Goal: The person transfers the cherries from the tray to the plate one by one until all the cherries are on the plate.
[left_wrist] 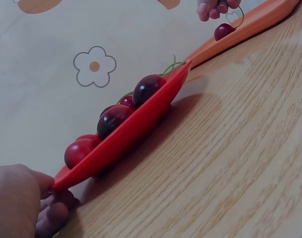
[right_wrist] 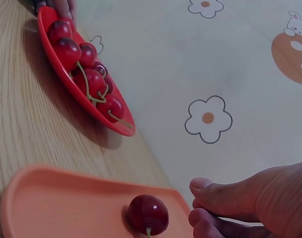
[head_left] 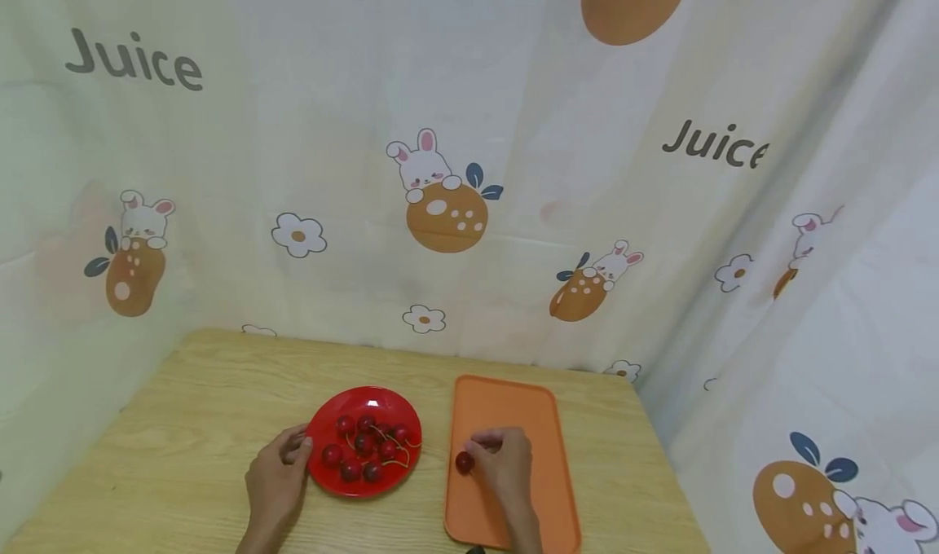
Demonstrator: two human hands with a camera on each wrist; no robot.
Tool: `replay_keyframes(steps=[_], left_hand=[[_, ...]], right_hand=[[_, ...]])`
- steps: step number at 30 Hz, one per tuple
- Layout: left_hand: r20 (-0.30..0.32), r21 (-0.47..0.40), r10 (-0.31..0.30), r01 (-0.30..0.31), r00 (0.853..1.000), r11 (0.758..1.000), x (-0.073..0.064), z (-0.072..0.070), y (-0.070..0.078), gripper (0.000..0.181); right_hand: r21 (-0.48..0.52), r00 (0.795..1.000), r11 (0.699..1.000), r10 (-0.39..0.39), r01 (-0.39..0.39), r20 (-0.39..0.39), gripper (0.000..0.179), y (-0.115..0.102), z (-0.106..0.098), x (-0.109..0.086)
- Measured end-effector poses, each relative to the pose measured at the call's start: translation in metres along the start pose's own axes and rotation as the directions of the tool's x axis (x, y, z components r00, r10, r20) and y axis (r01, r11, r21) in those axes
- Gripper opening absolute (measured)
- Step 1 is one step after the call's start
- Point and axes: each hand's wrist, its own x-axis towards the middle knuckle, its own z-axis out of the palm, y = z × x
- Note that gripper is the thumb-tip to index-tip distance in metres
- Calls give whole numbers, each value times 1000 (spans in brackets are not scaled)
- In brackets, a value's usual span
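Note:
My left hand (head_left: 277, 478) pinches the near-left rim of a red plate (head_left: 328, 482), thumb on top and fingers beneath. Several dark red cherries (head_left: 364, 443), some with green stems, are heaped on that plate. To its right lies a shallow orange tray (head_left: 506, 399). A single cherry (right_wrist: 148, 214) rests in the tray, its thin stem curving up in the left wrist view. Right beside this cherry hovers my right hand (head_left: 506, 463), thumb and fingertips (right_wrist: 200, 183) close together, with a gap to the fruit in the right wrist view.
Plate and tray stand on a light wooden table (head_left: 213, 391), a strip of wood between them. Behind and along the sides hangs a pale curtain (head_left: 330, 130) printed with rabbits, fruit and flowers. A small dark thing (head_left: 475, 550) shows at the bottom edge.

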Motion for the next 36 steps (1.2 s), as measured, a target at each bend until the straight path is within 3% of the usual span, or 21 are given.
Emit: replay_keyframes(steps=[6, 18, 26, 33, 36], left_hand=[[-3, -4, 6, -6, 1000, 1000, -1, 0, 0, 31], [-38, 12, 22, -22, 999, 1000, -6, 4, 1, 31], [-36, 20, 28, -28, 999, 999, -5, 5, 1, 32], [-23, 18, 28, -28, 999, 999, -5, 4, 1, 32], [-8, 16, 13, -13, 1000, 1000, -5, 4, 2, 33]], right_hand=[[-15, 999, 999, 30, -30, -16, 8, 5, -8, -3], [-61, 999, 998, -5, 3, -33, 11, 26, -14, -13], [-35, 999, 999, 42, -40, 34, 12, 29, -16, -24], [-51, 1000, 998, 21, -20, 17, 14, 32, -15, -31], [-46, 998, 998, 51, -50, 35, 14, 33, -16, -32]])
